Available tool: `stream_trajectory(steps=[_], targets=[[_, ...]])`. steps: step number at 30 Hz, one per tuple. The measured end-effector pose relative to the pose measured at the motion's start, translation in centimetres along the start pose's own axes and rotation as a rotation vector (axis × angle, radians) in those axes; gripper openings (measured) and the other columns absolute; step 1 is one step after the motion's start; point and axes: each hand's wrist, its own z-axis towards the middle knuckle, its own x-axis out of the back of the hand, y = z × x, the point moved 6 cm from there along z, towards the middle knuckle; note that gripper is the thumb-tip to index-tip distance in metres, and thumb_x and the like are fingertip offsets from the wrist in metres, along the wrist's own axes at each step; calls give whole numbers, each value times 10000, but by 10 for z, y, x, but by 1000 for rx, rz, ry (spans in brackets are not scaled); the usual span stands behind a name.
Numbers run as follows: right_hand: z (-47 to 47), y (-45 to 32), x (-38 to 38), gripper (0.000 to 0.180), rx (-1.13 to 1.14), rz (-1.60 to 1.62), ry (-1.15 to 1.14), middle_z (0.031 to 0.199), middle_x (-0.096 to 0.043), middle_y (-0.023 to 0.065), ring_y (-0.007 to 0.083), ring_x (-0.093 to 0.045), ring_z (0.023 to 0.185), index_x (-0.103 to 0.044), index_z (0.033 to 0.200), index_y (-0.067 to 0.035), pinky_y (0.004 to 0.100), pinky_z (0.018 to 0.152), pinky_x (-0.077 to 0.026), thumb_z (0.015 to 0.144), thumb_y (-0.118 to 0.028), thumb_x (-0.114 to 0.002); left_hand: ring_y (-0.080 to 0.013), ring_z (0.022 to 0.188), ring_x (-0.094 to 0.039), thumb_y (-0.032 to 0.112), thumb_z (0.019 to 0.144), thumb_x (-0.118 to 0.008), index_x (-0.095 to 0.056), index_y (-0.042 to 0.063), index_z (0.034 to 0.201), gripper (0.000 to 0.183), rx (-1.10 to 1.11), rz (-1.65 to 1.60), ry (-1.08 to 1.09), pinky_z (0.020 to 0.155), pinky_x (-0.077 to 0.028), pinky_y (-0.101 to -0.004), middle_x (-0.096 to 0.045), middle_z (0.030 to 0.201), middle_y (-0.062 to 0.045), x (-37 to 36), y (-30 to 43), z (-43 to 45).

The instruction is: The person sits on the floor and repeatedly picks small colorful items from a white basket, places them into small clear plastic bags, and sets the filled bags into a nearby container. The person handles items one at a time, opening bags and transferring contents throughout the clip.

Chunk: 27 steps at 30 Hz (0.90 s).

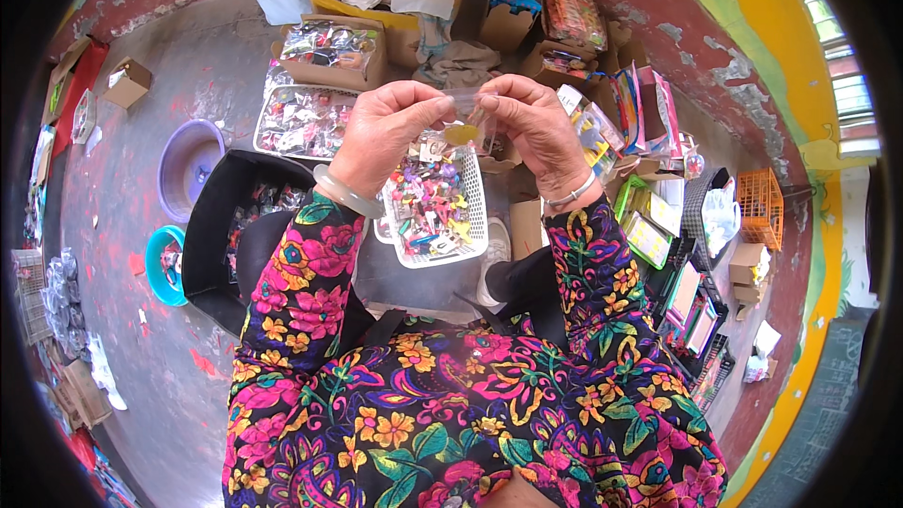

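Note:
Between my raised hands is a small clear plastic bag (469,102) with a flat yellow item (461,134) at its lower part. My left hand (398,130) pinches the bag's left edge between thumb and finger. The right edge is pinched by my right hand (532,130). Below them, a white perforated plastic basket (482,215) holds many small colourful trinkets (430,204). Behind my left wrist, a wider white basket (258,120) contains many small bagged items (303,120). Whether the yellow item lies fully inside the bag cannot be told.
A black bin (211,226) with packets stands at the left, beside a purple basin (190,169) and a turquoise basin (156,264). Cardboard boxes (331,70) of bagged goods are ahead. To the right are a green basket (645,222), black crates (688,303) and an orange crate (760,208).

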Motion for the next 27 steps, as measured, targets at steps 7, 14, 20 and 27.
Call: stream_trajectory(steps=[7,14,20,27], targets=[[-2,4,-13,104,8,-130,-96,711,-607,27,78,-542,618,-632,823,10,196,540,-420,790,-88,-640,-71,716,-562,59,829,-590,-627,-33,875,109,-58,149,-20,653,-445,-191,-631,779,-31,-5,-3,-5],[-8,1,-8,86,103,-371,86,687,-587,3,48,-514,610,-634,804,6,169,543,-388,812,-65,-586,-71,656,-556,112,805,-623,-657,-25,854,149,-138,195,76,594,-447,-201,-631,725,-33,-8,2,-4],[-1,7,-15,178,200,-324,47,781,-623,26,50,-533,707,-634,948,16,174,627,-400,866,-125,-561,-58,604,-547,116,826,-603,-635,-30,850,151,-50,6,122,513,-435,-194,-634,732,-47,5,-6,-6],[13,25,32,256,49,-385,178,814,-647,40,75,-577,705,-612,1029,2,181,594,-414,874,-196,-563,-113,676,-610,153,828,-612,-625,4,891,162,-262,-88,404,566,-495,-223,-637,768,-62,72,50,-37]])
